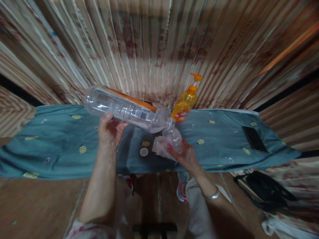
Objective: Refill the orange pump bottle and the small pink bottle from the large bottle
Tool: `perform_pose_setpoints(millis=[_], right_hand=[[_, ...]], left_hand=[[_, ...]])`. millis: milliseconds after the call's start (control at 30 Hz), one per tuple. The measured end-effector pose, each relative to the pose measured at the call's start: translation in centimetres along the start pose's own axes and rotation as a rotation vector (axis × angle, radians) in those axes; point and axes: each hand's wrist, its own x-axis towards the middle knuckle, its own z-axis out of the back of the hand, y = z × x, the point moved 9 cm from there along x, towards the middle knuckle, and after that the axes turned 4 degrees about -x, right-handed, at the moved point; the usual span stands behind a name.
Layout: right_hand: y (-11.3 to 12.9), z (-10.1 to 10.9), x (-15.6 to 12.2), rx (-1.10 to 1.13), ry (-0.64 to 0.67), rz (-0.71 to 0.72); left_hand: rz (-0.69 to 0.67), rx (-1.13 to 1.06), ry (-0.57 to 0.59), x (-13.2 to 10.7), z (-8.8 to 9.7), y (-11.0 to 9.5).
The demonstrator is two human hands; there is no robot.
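My left hand is closed around the lower side of a large clear plastic bottle with an orange-edged label. The bottle lies tilted, its neck lower and pointing right. In my right hand is a small clear plastic bottle with a pink mark, leaning left. The two mouths meet or nearly meet; I cannot tell if they touch. Under the small bottle lies a crumpled pale cloth or tissue. A white round cap rests to its left. Behind stands an orange pump bottle of yellow-orange liquid.
A teal cloth with pineapple prints covers the narrow table. A dark phone lies at its right. Pleated patterned curtains hang right behind. A black bag sits low at the right, beyond the table's front edge.
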Motion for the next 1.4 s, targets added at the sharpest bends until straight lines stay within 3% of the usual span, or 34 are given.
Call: perform_pose_setpoints(millis=[633,900,1067,1400], right_hand=[[0.22,-0.03,-0.05,0.059,0.041,-0.037],[-0.38,-0.2,0.01,0.081,0.021,-0.066],[-0.24,-0.2,0.04,0.086,0.029,-0.074],[-0.34,-0.16,0.0,0.097,0.037,-0.084]], left_hand=[[-0.019,-0.013,0.023,0.11,-0.21,-0.22],[0.006,-0.018,0.07,0.31,0.29,0.08],[-0.002,-0.018,0.039,0.43,0.74,0.09],[-0.012,0.0,0.075,0.33,0.2,-0.13]])
